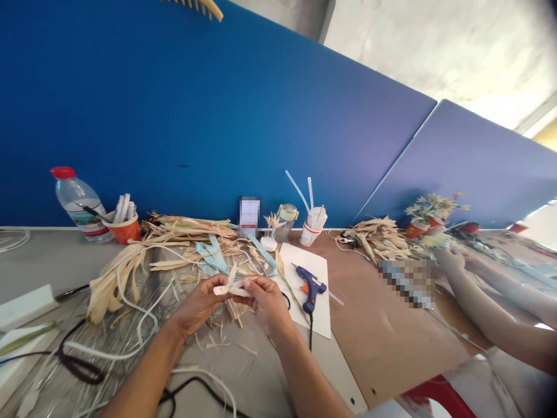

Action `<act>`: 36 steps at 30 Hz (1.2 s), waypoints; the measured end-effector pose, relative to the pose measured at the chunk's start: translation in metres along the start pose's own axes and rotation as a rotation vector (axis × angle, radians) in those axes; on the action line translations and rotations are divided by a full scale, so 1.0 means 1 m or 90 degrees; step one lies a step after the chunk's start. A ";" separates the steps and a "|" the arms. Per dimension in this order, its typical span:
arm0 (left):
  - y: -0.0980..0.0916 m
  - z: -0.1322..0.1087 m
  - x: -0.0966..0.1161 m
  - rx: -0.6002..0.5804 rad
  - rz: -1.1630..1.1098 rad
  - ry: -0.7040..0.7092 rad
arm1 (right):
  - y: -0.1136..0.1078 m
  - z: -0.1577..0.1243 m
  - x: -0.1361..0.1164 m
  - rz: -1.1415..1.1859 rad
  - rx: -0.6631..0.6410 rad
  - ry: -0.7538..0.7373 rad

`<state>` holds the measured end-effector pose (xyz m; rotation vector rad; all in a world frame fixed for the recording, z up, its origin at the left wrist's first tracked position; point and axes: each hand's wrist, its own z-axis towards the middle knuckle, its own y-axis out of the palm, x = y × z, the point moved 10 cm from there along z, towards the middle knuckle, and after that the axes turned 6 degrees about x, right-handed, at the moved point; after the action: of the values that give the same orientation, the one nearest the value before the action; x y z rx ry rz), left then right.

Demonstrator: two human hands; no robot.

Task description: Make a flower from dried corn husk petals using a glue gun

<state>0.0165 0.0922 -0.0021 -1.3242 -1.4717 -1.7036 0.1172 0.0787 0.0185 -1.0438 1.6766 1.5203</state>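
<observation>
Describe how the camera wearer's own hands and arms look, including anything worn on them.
The left hand and right hand are gloveless. No sleeve covers the visible stretch of the left forearm or right forearm, and no watch or bracelet shows on either wrist.

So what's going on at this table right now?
A person is holding a small pale petal-shaped piece between the fingers of both hands, left hand and right hand close together above the table. A blue glue gun lies unheld on a white sheet to the right. Dried straw-coloured strips are heaped along the back, with small scraps below the hands. Farther right, another person's arms reach over the work surface.
</observation>
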 end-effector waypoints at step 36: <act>-0.012 0.003 -0.001 0.049 -0.017 0.064 | -0.021 0.004 0.001 0.117 0.054 0.061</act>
<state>0.0074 0.0985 -0.0079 -1.1670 -1.4869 -1.6875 0.1348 0.0826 0.0065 -0.9533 1.9316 1.5192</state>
